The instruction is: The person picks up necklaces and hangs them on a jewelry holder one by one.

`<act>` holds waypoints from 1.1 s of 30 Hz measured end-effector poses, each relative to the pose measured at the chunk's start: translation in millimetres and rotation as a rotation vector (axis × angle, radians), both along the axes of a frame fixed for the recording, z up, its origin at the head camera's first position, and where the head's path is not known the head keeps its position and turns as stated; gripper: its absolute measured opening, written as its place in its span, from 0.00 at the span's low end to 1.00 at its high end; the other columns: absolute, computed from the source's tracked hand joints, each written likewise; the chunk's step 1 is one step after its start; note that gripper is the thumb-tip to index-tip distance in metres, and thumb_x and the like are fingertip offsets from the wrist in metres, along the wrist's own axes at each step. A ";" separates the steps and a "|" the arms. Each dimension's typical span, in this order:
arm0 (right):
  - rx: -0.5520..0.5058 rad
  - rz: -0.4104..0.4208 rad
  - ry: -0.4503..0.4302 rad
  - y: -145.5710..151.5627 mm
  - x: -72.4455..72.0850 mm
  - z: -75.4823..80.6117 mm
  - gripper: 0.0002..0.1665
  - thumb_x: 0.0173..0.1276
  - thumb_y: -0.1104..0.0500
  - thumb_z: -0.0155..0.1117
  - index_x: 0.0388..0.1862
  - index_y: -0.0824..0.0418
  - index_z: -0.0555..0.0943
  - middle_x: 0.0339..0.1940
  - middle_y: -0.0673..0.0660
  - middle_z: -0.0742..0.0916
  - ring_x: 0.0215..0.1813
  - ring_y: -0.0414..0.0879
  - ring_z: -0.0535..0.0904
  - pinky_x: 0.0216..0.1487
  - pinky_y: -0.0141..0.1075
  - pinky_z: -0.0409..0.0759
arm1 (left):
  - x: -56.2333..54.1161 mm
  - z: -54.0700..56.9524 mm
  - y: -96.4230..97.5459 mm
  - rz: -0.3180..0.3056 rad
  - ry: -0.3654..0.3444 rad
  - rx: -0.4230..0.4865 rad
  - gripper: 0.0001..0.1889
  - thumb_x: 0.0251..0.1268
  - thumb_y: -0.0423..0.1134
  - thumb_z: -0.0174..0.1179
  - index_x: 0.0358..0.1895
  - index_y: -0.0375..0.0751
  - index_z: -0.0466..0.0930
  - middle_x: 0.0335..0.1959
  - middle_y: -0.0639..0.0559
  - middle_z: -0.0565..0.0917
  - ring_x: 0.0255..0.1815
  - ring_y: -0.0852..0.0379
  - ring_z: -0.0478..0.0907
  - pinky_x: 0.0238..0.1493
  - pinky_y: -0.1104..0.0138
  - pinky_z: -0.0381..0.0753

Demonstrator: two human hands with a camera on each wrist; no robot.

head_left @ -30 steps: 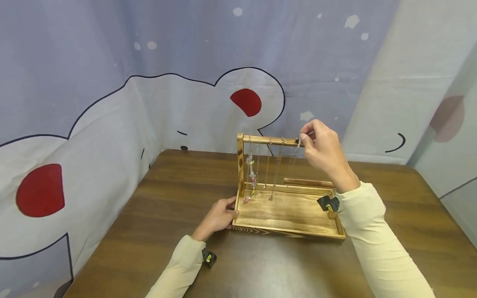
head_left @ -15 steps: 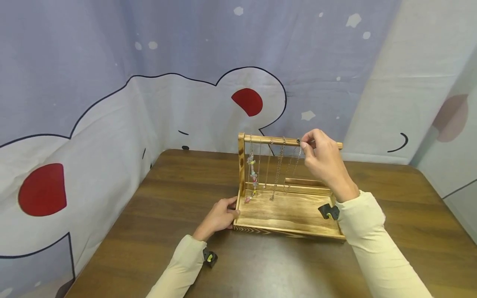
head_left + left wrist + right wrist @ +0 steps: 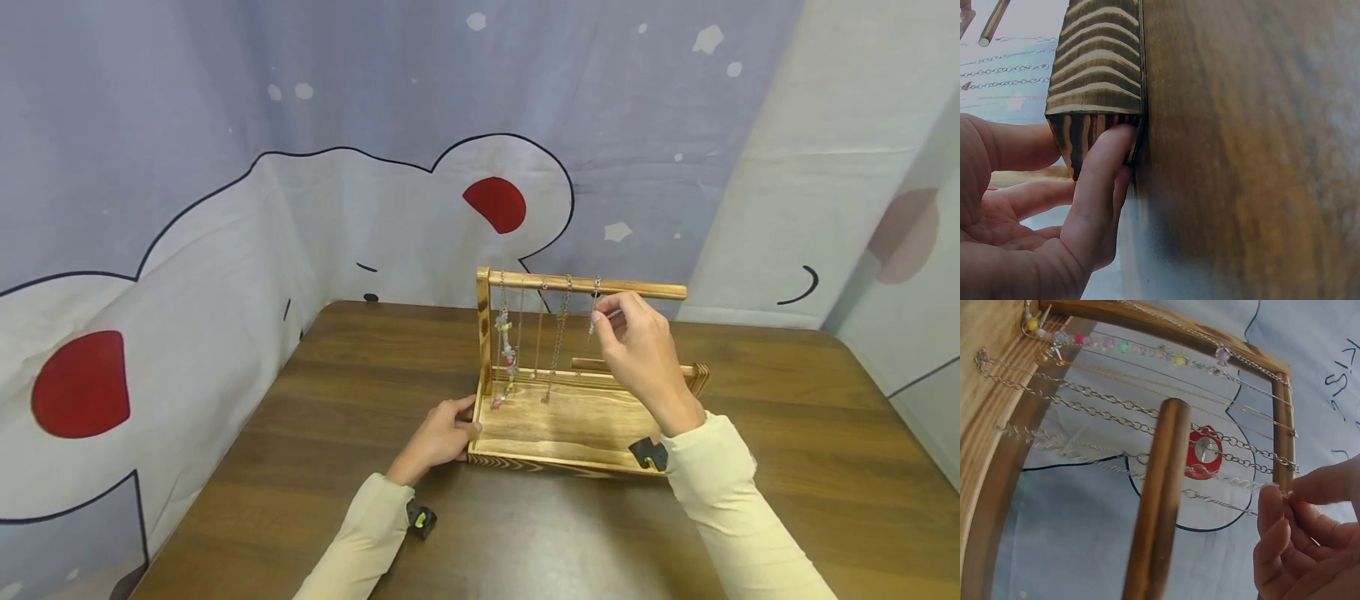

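In the head view, a wooden jewellery stand [image 3: 570,464] with a tray base stands on the brown table. Several necklaces hang from its top bar [image 3: 645,290], among them a pastel beaded necklace [image 3: 508,354] near the left post and a thicker chain [image 3: 558,333]. My left hand [image 3: 437,432] grips the tray's left end; in the left wrist view its thumb and fingers hold the striped corner [image 3: 1094,75]. Just below the bar, my right hand [image 3: 637,350] pinches the rightmost silver chain necklace [image 3: 596,292], whose upper part loops over the bar. My fingers hide some of that chain.
A round-ended wooden rod [image 3: 1160,481] crosses the right wrist view in front of the chains. Behind the tray lies a strip of wood [image 3: 588,364]. A patterned curtain [image 3: 375,217] rises behind the table [image 3: 352,375].
My right hand has come down from the bar and slightly left, still pinching the silver chain, which now hangs over the bar. The left hand has stayed on the tray's end.
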State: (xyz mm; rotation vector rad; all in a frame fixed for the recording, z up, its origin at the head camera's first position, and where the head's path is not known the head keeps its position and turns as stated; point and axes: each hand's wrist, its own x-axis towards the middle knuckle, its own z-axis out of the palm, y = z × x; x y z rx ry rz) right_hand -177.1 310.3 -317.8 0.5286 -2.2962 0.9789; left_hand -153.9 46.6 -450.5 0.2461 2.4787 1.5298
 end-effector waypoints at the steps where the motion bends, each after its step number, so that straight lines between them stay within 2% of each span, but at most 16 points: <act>1: -0.005 0.009 -0.008 0.3 0.7 -1.7 0.05 0.65 0.63 0.56 0.34 0.65 0.77 0.31 0.55 0.81 0.31 0.45 0.78 0.30 0.36 0.77 | 0.1 0.4 0.1 0.003 -0.004 0.001 0.29 0.60 0.31 0.54 0.66 0.31 0.61 0.45 0.39 0.79 0.30 0.54 0.79 0.19 0.66 0.80; 7: 0.020 0.049 -0.078 6.1 9.2 -13.6 0.07 0.66 0.61 0.54 0.35 0.63 0.78 0.31 0.52 0.80 0.31 0.43 0.76 0.30 0.34 0.77 | -0.6 1.8 1.0 0.003 0.000 0.000 0.29 0.60 0.31 0.53 0.66 0.31 0.61 0.44 0.39 0.78 0.29 0.54 0.79 0.19 0.66 0.80; 14: 0.034 0.036 -0.120 28.9 20.3 -35.6 0.06 0.66 0.61 0.55 0.35 0.61 0.78 0.31 0.49 0.80 0.33 0.40 0.76 0.30 0.26 0.76 | -0.2 0.2 1.2 0.000 -0.006 0.008 0.29 0.60 0.30 0.54 0.66 0.30 0.61 0.45 0.38 0.78 0.29 0.54 0.79 0.18 0.66 0.80; 19: 0.045 0.023 -0.083 51.3 30.7 -45.2 0.04 0.65 0.63 0.56 0.34 0.61 0.78 0.32 0.49 0.80 0.33 0.38 0.74 0.28 0.22 0.73 | 0.4 0.5 0.2 -0.001 0.001 -0.001 0.29 0.60 0.31 0.54 0.66 0.31 0.61 0.46 0.37 0.78 0.26 0.56 0.78 0.18 0.66 0.79; 25: 0.070 -0.005 -0.008 79.7 45.3 -56.1 0.04 0.62 0.67 0.58 0.33 0.60 0.77 0.29 0.46 0.78 0.26 0.37 0.70 0.24 0.21 0.68 | 0.0 1.0 0.9 0.001 -0.007 0.010 0.28 0.61 0.31 0.54 0.66 0.33 0.61 0.46 0.37 0.78 0.26 0.56 0.78 0.18 0.66 0.80; 33: 0.089 -0.051 -0.006 119.1 60.7 -76.9 0.06 0.59 0.70 0.60 0.34 0.61 0.77 0.29 0.47 0.78 0.29 0.33 0.71 0.26 0.19 0.69 | 0.2 1.2 0.7 0.017 -0.026 0.016 0.28 0.61 0.31 0.54 0.66 0.32 0.61 0.46 0.37 0.77 0.29 0.55 0.79 0.19 0.65 0.81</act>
